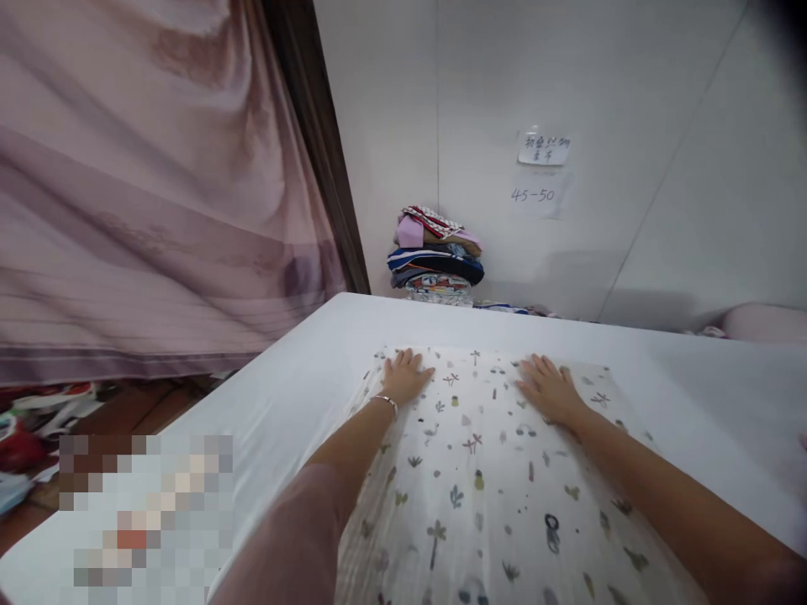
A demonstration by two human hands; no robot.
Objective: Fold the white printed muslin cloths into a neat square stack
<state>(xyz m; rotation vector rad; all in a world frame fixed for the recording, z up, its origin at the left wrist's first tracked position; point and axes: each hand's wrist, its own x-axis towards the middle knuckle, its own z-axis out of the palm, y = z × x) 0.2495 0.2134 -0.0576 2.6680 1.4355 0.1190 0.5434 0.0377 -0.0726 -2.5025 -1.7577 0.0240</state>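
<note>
A thin white cloth [479, 504] printed with small palm trees, cacti and rainbows lies spread over a white-covered table [706, 420]. Its far edge runs just beyond my hands. My left hand [405, 378] rests flat near the far left corner, fingers spread, with a thin bracelet at the wrist. Towards the far right corner my right hand [552, 391] also lies flat on the cloth, its fingers apart. Neither hand grips anything. A small dark ring-shaped item or print [552, 533] shows on the right half of the cloth.
Folded fabrics [435, 252] are stacked behind the table's far edge against a pale wall [391, 101] bearing handwritten paper notes [543, 149]. A pink curtain [157, 193] hangs on the left. Assorted items [31, 437] lie on the floor there. A pixelated patch hides the lower left.
</note>
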